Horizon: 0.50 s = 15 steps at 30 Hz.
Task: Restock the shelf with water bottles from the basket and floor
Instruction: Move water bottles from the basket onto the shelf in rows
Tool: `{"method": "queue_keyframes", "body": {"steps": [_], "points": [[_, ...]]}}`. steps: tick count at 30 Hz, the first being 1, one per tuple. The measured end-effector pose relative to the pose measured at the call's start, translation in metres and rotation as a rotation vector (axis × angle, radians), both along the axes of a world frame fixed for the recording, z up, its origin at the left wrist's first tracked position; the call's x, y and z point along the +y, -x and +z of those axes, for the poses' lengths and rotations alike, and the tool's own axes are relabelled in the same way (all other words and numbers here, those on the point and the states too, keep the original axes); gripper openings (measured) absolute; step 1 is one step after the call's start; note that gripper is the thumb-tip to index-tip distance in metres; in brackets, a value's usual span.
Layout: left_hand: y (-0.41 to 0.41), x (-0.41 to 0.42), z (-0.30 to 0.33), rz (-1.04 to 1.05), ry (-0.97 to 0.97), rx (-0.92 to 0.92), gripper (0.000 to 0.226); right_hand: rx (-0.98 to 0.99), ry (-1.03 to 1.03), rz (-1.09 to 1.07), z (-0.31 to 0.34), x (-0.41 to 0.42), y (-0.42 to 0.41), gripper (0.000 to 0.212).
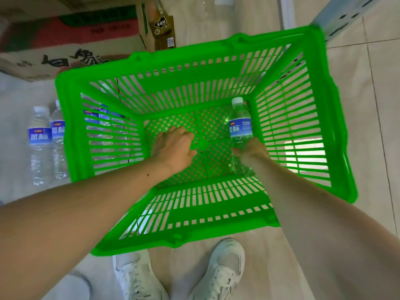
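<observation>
A green slatted basket [290,53] stands on the floor in front of my feet. Inside it, at the right, my right hand [252,150] grips a clear water bottle [239,124] with a blue label and white cap, round its lower half. My left hand [173,146] reaches into the basket's middle, palm down with the fingers loosely curled over the mesh bottom, holding nothing. On the floor left of the basket lie two water bottles [40,139]. More bottles [101,118] show through the basket's left wall.
Cardboard boxes [71,46] stand behind the basket at the upper left, with a brown bottle [162,24] beside them. A pale metal shelf post [346,16] rises at the upper right. My white shoes [225,269] are just below the basket on the tiled floor.
</observation>
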<state>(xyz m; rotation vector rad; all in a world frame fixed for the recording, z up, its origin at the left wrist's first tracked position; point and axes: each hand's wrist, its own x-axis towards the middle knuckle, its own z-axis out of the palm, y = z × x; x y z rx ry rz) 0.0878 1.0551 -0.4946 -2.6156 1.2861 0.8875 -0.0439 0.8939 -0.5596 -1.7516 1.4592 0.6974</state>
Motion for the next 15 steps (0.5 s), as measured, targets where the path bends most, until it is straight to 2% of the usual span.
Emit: {"method": "queue_keyframes", "body": {"steps": [2,7,9,13,14,15], "points": [[-0.003,0.0,0.008,0.011,0.0,0.01,0.041,-0.061,-0.065,-0.027,0.009,0.0,0.003,0.024],[-0.008,-0.003,0.059,0.011,-0.018,0.021,0.043,-0.158,-0.232,-0.174,0.065,0.017,0.002,0.036],[-0.011,-0.007,0.092,0.018,-0.007,0.032,0.044,-0.191,-0.284,-0.141,0.099,0.023,0.001,0.034],[-0.023,-0.015,0.176,-0.029,0.029,0.032,0.048,-0.227,-0.301,-0.009,0.193,0.033,-0.001,0.061],[-0.026,-0.016,0.199,-0.058,0.032,0.025,0.051,-0.237,-0.306,0.024,0.218,0.036,-0.001,0.06],[-0.028,-0.016,0.222,-0.084,0.032,0.018,0.054,-0.262,-0.308,0.047,0.242,0.037,0.0,0.047]]}}
